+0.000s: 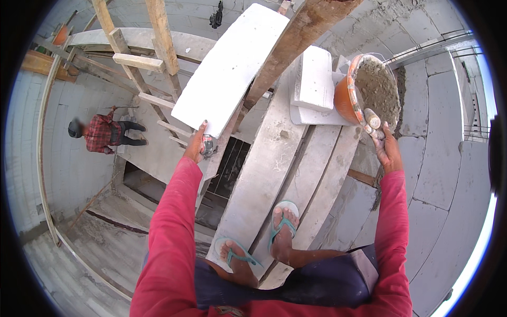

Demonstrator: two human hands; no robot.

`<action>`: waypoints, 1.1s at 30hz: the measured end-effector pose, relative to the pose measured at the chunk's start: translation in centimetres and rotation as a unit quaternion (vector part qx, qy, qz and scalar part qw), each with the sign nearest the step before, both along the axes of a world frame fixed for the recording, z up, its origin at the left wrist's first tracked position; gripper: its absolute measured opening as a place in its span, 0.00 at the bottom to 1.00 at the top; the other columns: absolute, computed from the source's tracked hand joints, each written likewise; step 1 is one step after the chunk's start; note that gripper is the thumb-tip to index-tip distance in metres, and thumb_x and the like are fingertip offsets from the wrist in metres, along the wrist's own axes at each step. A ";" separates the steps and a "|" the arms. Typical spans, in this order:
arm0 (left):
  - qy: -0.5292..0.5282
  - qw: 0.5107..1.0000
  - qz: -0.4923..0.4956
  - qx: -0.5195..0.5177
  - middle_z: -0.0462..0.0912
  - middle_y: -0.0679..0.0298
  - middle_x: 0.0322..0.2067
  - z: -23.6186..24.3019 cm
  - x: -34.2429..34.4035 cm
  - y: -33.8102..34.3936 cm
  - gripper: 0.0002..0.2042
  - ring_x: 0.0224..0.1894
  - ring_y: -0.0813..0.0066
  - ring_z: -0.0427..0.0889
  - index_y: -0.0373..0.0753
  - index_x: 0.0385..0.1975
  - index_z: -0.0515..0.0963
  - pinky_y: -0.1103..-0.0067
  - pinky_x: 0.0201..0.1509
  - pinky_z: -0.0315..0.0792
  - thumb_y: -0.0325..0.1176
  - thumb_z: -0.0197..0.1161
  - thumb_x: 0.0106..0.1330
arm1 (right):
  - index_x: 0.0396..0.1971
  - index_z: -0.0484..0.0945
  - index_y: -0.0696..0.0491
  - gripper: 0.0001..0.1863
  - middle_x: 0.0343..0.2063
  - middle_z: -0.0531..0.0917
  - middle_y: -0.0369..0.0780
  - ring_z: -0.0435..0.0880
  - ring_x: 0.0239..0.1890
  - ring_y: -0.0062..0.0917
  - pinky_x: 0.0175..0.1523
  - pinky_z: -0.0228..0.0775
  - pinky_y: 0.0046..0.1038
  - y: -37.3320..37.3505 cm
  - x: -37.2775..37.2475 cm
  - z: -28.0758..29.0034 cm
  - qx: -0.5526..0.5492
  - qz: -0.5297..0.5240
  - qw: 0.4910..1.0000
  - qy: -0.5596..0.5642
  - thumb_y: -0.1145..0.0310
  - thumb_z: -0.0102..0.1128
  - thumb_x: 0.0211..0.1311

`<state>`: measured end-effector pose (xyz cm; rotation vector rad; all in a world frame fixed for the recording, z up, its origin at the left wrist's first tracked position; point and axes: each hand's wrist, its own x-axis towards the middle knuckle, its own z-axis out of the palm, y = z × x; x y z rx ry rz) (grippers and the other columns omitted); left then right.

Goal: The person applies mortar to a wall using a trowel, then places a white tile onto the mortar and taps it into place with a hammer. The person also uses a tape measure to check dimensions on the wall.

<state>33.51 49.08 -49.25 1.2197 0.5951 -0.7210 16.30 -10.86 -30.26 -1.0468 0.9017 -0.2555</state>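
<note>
A long white aerated concrete block (229,68) lies tilted at upper middle, beside a wooden post. My left hand (196,143) is at its near end, a fingertip close to the edge. That hand is closed around a small dark and red tape measure (208,146). On the right, my right hand (389,150) closes at the rounded handle of a trowel (372,119), by the rim of an orange bucket (344,98). Grey mortar (377,84) fills the bucket, and the trowel's blade cannot be made out.
I stand in sandals on grey planks (264,174) with gaps between them. Smaller white blocks (312,79) are stacked beside the bucket. A wooden post (290,45) slants past the long block. Left, a wooden ladder (138,62) rises, and another person (103,132) works far below. A block wall (438,137) runs along the right.
</note>
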 end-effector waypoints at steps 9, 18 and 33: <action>-0.055 0.998 -0.024 -0.004 0.81 0.59 0.52 -1.6 0.3 1.8 0.39 0.48 0.74 0.83 0.30 0.63 0.71 0.78 0.49 0.76 0.59 0.67 0.64 | 0.74 0.51 0.57 0.46 0.67 0.67 0.50 0.73 0.65 0.34 0.58 0.77 0.34 5.0 0.1 2.5 0.003 0.104 0.994 -0.016 0.32 0.39 0.73; -0.078 0.995 -0.058 0.040 0.80 0.59 0.54 5.9 0.4 4.8 0.38 0.51 0.77 0.80 0.30 0.66 0.69 0.80 0.52 0.74 0.59 0.63 0.68 | 0.70 0.61 0.64 0.39 0.59 0.77 0.52 0.79 0.61 0.36 0.63 0.75 0.35 22.8 0.3 -1.4 -0.068 0.608 0.768 0.192 0.44 0.49 0.76; -0.004 0.996 -0.050 0.076 0.82 0.65 0.43 14.0 -7.3 10.8 0.32 0.34 0.82 0.82 0.36 0.60 0.73 0.82 0.33 0.78 0.58 0.61 0.70 | 0.73 0.53 0.61 0.50 0.70 0.63 0.52 0.65 0.72 0.41 0.76 0.56 0.44 41.6 21.8 -12.1 0.221 0.268 0.935 -0.075 0.43 0.65 0.65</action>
